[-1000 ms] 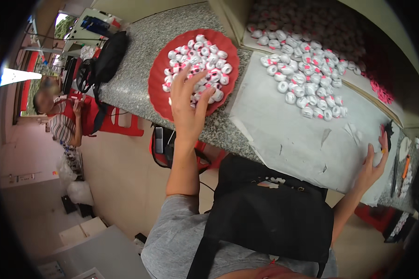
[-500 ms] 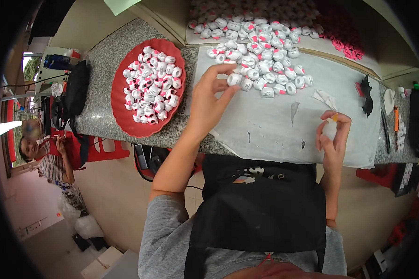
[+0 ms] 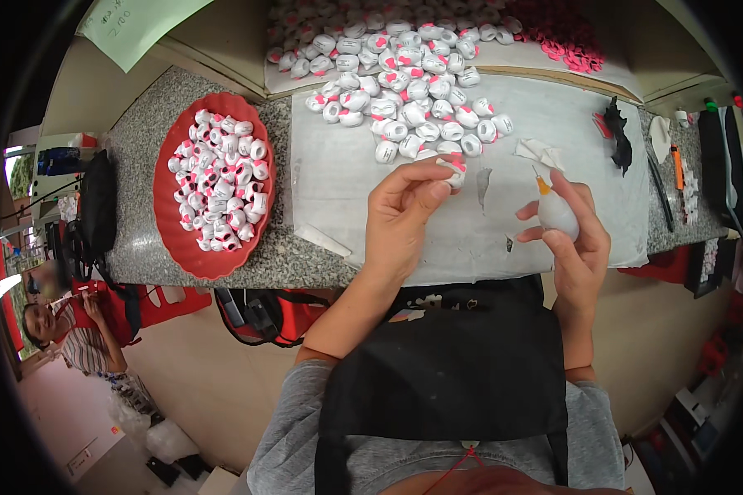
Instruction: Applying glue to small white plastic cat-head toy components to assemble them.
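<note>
Between the thumb and fingers of my left hand is a small white-and-pink figurine piece, partly hidden by the fingertips. My right hand grips a white squeeze bottle with a yellow-orange collar and a thin needle tip that points up and slightly left. The two hands are apart above a white paper sheet. Just beyond my left hand lies a loose pile of similar white-and-pink pieces, several with round openings showing.
A red scalloped tray heaped with such pieces stands at left on the granite counter. Pink parts lie at the back right. A crumpled tissue, a black scrap and an orange cutter lie at right. A person sits far left.
My left hand has drawn back from the pile toward me, bringing one piece with it. My right hand has turned the bottle so its needle tip shows. The view has shifted.
</note>
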A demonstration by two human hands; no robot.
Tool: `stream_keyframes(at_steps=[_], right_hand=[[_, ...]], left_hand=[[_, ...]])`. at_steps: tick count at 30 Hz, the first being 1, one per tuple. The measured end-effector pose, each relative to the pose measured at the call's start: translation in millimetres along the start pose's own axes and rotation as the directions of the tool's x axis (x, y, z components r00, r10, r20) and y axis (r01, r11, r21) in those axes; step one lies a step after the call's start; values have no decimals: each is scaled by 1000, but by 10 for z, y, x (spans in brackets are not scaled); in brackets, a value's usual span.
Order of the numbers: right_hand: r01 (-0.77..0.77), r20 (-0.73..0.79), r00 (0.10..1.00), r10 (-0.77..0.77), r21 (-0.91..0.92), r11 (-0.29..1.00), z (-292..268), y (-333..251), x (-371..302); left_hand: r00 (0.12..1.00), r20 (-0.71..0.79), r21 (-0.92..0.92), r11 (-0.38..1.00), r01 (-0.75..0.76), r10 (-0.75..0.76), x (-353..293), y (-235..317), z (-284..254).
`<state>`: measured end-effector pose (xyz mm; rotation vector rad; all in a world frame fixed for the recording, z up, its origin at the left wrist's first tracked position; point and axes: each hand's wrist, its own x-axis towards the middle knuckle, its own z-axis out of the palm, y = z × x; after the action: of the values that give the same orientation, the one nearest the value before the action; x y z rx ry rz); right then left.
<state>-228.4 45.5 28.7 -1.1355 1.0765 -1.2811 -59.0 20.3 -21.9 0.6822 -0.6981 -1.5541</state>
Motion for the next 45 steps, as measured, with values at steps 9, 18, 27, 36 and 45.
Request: stream_keyframes(at_steps=[9,18,27,36,45], right_hand=[[151,-282,958,-46,363,919,61,110,44],[527,-95,818,-568,-274,805,67,157,-56],[609,52,781,-622,-281,742,107,153,-61],[604,73,790,-609,-262,753,101,140,-57],[626,86,773,-628,-260,735,40,151,-64]], left_hand=[[998,33,62,996,-57,56,-27,9,15],[996,85,66,998,-22,17,-44,58,67],[996,86,95,996,2,-10,-58,61,54],[996,86,97,995,22,-30,-51,58,69],[992,121,1,999,41,-41,-47,40,41]])
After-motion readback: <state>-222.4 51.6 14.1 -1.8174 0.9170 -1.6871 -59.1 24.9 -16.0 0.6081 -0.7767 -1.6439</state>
